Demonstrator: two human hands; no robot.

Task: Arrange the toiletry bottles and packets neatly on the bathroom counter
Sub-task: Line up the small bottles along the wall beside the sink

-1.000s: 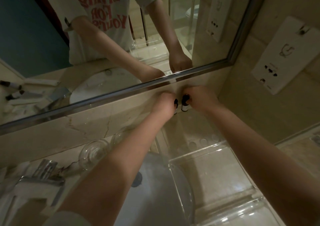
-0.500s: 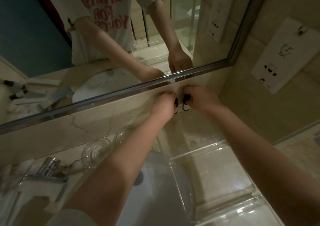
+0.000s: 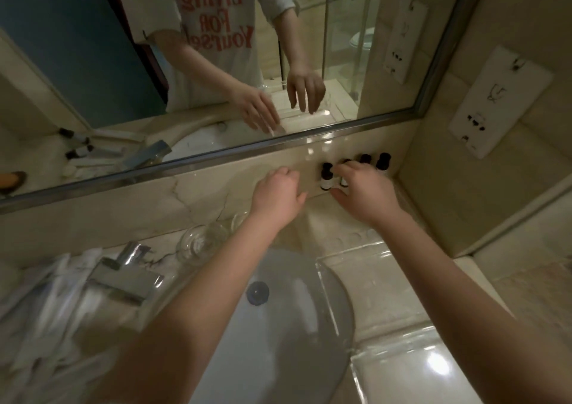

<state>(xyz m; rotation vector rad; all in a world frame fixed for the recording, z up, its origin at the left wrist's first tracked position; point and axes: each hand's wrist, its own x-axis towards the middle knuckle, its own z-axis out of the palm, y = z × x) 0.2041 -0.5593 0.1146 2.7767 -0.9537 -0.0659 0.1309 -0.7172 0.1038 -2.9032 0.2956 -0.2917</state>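
Note:
Several small bottles with black caps stand in a row against the back wall under the mirror. The leftmost bottle (image 3: 326, 178) stands free. My right hand (image 3: 363, 194) reaches over the second bottle (image 3: 343, 181), fingers on its cap and thumb by its base. Two more bottles (image 3: 365, 159) (image 3: 383, 160) stand behind that hand, toward the corner. My left hand (image 3: 278, 194) hovers just left of the row, fingers loosely curled, holding nothing. White packets (image 3: 46, 298) lie blurred at the far left of the counter.
A white sink basin (image 3: 297, 341) lies below my arms, with a chrome faucet (image 3: 123, 276) to its left. Two upturned glasses (image 3: 201, 244) stand behind the basin. A clear acrylic tray (image 3: 383, 282) sits at right. A socket panel (image 3: 501, 103) is on the right wall.
My left hand has let go of its bottle and drawn back to the left. The bottle row now shows by the corner. My right hand stays on a bottle.

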